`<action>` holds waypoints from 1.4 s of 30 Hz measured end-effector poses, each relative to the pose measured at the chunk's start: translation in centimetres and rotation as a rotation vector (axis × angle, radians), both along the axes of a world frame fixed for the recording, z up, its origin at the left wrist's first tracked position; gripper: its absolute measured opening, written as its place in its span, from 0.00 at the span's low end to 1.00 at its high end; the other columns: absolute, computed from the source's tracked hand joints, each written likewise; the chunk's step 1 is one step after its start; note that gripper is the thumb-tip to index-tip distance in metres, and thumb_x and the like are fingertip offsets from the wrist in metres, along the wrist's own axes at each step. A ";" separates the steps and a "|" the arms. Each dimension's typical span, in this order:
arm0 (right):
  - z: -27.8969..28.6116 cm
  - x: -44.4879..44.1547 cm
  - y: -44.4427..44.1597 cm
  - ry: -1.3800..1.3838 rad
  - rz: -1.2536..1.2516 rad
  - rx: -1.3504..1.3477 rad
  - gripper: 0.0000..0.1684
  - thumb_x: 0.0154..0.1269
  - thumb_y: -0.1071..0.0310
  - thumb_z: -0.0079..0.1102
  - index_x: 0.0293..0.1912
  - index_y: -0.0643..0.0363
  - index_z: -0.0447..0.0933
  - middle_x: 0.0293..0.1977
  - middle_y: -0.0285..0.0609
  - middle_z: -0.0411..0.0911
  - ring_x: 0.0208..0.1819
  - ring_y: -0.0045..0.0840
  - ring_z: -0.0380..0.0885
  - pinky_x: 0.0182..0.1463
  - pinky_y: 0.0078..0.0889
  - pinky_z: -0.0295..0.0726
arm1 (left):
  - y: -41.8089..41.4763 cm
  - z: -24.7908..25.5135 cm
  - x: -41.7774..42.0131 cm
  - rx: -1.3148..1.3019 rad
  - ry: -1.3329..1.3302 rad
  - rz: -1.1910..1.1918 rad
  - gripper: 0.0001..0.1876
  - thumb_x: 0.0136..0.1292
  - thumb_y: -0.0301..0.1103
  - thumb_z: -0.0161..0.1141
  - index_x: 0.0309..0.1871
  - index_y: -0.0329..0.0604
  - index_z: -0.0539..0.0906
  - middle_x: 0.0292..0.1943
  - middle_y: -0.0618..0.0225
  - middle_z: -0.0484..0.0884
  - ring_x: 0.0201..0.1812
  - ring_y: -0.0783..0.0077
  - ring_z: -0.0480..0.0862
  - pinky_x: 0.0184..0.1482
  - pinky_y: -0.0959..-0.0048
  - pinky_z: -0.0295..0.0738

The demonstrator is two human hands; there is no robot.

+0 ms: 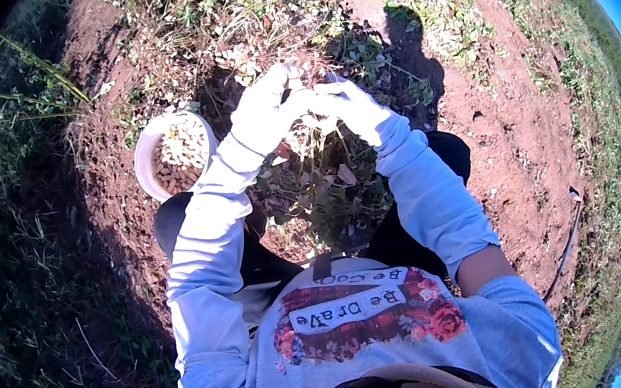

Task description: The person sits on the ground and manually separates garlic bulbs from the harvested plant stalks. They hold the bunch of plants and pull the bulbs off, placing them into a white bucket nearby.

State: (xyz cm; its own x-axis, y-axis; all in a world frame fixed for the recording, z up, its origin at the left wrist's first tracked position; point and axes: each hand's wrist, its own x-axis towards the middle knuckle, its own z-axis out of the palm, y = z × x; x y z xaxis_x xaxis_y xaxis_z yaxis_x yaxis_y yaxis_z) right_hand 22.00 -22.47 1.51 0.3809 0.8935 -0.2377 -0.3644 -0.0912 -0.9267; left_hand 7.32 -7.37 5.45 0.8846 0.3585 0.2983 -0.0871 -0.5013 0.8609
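My left hand [265,106], in a white glove, is closed around part of a bunch of uprooted peanut plants [312,135]. Against it, in the same bunch, is my right hand [348,102], also gloved in white, with its fingers bent. Glare hides the fingertips and whatever lies right between them. Stems and dry leaves hang below both hands, between my knees. A white plastic bucket [146,170] stands on the soil beside my left forearm, and unshelled peanuts [180,154] lie inside it.
Pulled plants [242,16] lie heaped on the reddish soil [517,128] beyond my hands. Tall grass [31,240] grows in shade at the left. A thin dark stick or hose [569,243] lies at the right. My bent knees flank the plants.
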 end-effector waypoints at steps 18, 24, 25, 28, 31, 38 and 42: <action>1.2 0.8 -1.3 -0.405 0.083 0.122 0.17 0.75 0.65 0.54 0.58 0.63 0.75 0.41 0.38 0.80 0.42 0.18 0.79 0.45 0.21 0.80 | -2.4 -3.4 3.3 -0.706 -0.169 -0.143 0.10 0.68 0.26 0.63 0.47 0.41 0.74 0.35 0.72 0.79 0.32 0.82 0.80 0.34 0.81 0.75; 0.6 0.9 -1.6 -0.130 -0.041 0.081 0.17 0.72 0.64 0.59 0.56 0.62 0.75 0.43 0.39 0.82 0.41 0.17 0.80 0.41 0.18 0.78 | -1.2 -3.8 3.5 -0.882 -0.090 -0.158 0.10 0.68 0.26 0.61 0.51 0.39 0.77 0.38 0.73 0.82 0.37 0.82 0.81 0.39 0.80 0.77; 0.4 1.1 -1.6 -0.072 -0.036 0.057 0.18 0.71 0.65 0.60 0.56 0.62 0.75 0.44 0.39 0.82 0.42 0.18 0.80 0.41 0.18 0.78 | -0.9 -4.1 3.5 -0.942 -0.092 -0.206 0.11 0.68 0.26 0.60 0.52 0.39 0.77 0.39 0.72 0.82 0.37 0.81 0.81 0.40 0.80 0.77; 0.2 1.5 -1.8 0.062 -0.017 0.027 0.18 0.70 0.65 0.62 0.55 0.61 0.74 0.45 0.40 0.82 0.42 0.19 0.82 0.38 0.19 0.81 | -0.4 -4.8 3.7 -1.072 -0.116 -0.313 0.10 0.67 0.27 0.60 0.50 0.42 0.77 0.34 0.72 0.81 0.32 0.81 0.81 0.30 0.82 0.76; -0.3 0.7 -2.3 0.307 -0.172 0.084 0.18 0.69 0.65 0.62 0.55 0.62 0.75 0.43 0.39 0.83 0.41 0.19 0.82 0.38 0.19 0.81 | -1.1 -4.6 2.8 -1.394 -0.095 -0.244 0.09 0.68 0.27 0.59 0.50 0.43 0.77 0.31 0.74 0.79 0.30 0.81 0.81 0.27 0.84 0.75; -0.5 3.5 -3.1 -0.434 0.122 0.254 0.20 0.76 0.68 0.46 0.61 0.68 0.74 0.45 0.43 0.82 0.48 0.28 0.79 0.55 0.32 0.76 | 0.6 -4.1 2.4 -1.368 -0.095 -0.271 0.07 0.71 0.35 0.60 0.46 0.44 0.78 0.33 0.67 0.81 0.26 0.74 0.82 0.21 0.80 0.75; -3.0 3.5 -3.9 -0.533 0.066 0.209 0.17 0.71 0.71 0.56 0.57 0.59 0.80 0.52 0.43 0.77 0.48 0.26 0.79 0.49 0.26 0.80 | -1.3 -2.8 2.6 -1.000 0.124 -0.180 0.10 0.67 0.30 0.64 0.49 0.42 0.80 0.37 0.68 0.84 0.32 0.74 0.85 0.27 0.78 0.81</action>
State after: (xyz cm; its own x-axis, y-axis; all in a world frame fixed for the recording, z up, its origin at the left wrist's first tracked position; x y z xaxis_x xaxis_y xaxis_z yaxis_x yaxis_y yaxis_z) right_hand 25.50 -26.32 -1.52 0.3414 0.9269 0.1557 0.1579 0.1068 -0.9817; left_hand 9.96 -8.71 2.64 0.9542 0.2519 -0.1616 0.0278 0.4630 0.8859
